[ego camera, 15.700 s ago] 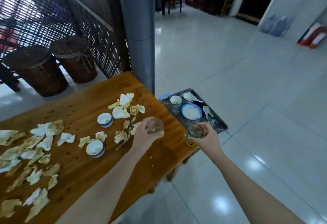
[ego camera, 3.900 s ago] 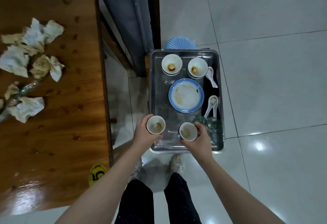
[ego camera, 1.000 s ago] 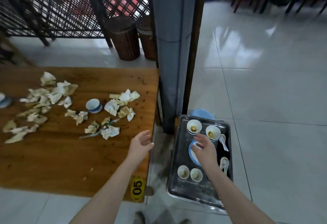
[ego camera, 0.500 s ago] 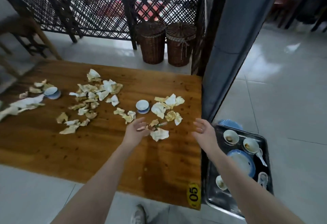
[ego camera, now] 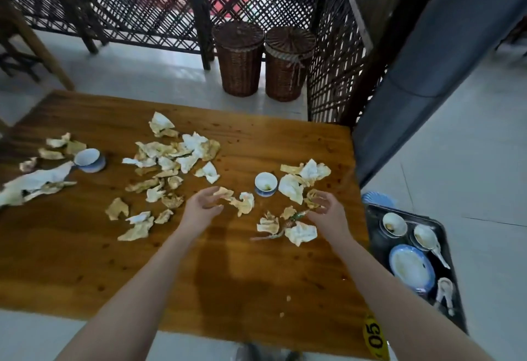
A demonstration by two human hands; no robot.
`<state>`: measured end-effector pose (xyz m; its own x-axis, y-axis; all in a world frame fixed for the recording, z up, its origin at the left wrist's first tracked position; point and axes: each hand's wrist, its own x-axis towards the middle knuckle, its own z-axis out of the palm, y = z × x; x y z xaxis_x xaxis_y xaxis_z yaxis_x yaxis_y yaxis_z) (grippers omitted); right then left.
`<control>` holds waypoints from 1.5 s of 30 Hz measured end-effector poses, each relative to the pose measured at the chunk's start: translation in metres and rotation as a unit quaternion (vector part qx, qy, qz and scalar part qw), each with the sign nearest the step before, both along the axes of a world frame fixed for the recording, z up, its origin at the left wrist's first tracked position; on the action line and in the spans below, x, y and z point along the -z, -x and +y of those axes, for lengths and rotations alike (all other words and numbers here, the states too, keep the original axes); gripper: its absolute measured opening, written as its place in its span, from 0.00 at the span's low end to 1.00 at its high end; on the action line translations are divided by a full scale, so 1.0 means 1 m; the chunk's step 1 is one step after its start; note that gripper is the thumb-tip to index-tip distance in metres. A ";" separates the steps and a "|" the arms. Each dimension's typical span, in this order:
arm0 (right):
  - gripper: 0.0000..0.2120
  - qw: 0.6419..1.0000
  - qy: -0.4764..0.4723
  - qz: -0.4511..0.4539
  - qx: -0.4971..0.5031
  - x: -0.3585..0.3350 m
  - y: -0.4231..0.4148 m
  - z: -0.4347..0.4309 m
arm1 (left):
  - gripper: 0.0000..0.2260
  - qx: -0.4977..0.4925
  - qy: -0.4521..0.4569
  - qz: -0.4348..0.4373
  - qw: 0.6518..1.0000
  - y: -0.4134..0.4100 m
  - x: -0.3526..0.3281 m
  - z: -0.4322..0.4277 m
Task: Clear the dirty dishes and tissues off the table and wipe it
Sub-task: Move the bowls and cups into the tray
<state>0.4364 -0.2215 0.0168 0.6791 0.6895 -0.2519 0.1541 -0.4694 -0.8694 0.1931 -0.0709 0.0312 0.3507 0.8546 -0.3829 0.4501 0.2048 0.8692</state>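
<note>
Cup (ego camera: 265, 184) on the desk (ego camera: 85, 260) stands just beyond and between left hand (ego camera: 203, 207) and right hand (ego camera: 325, 210), both loosely spread, empty, about equally near.

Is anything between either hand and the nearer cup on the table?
Only tissues. One tissue lies beside the cup on the side of the right hand; a second tissue lies between the cup and the left hand. Both are low, so neither likely blocks a reach from above.

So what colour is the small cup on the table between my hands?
The small cup is white with a blue base, clearest in the head view.
</note>
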 end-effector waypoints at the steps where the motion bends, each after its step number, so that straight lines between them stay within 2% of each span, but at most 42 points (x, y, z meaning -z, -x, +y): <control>1: 0.24 1.000 0.002 -0.001 0.000 0.002 0.001 0.005 | 0.23 -0.002 0.006 0.004 1.000 0.003 0.003 0.003; 14: 0.30 0.997 0.052 0.040 -0.046 0.044 0.001 0.075 | 0.23 -0.048 0.040 0.047 0.997 0.019 0.037 0.043; 20: 0.32 0.995 0.064 0.052 -0.051 0.063 -0.004 0.106 | 0.22 -0.074 0.045 0.041 0.995 0.019 0.050 0.052; 28: 0.40 0.989 0.082 0.050 -0.109 0.084 -0.001 0.139 | 0.20 -0.128 0.035 0.042 0.990 0.027 0.058 0.053; 34: 0.38 0.990 0.072 0.017 -0.120 0.088 0.005 0.146 | 0.19 -0.153 0.023 0.055 0.986 0.044 0.061 0.051; 45: 0.35 0.990 0.018 0.039 -0.134 0.053 0.041 0.155 | 0.17 -0.172 0.033 0.008 0.985 0.065 0.049 0.061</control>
<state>0.3950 -0.0666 -0.0367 0.4510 0.8317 -0.3240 0.2091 -0.4513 -0.8675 0.1280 -0.0101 -0.0174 0.0387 0.8952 -0.4440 0.3582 0.4024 0.8425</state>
